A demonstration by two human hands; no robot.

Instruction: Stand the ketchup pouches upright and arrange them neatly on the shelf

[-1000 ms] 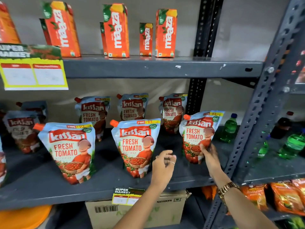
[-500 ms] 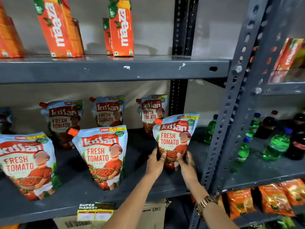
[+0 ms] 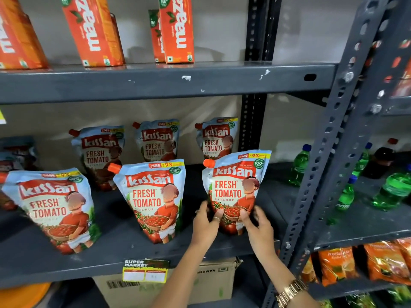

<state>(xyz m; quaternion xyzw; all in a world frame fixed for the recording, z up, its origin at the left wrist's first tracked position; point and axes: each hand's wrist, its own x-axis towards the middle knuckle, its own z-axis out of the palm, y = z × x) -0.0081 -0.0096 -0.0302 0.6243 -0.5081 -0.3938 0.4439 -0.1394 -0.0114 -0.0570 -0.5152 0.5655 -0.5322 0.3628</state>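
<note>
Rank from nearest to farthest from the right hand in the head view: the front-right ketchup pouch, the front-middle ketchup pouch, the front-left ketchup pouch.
Measured from the right hand:
1. Front-right blue ketchup pouch, held at its base.
2. Front-middle ketchup pouch, left of both hands.
3. Front-left ketchup pouch, far left on the grey metal shelf.

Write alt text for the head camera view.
Both hands, left hand and right hand, grip the base of the rightmost front ketchup pouch, upright on a grey shelf. Two more pouches stand in front, three behind; orange juice cartons stand above.
</note>
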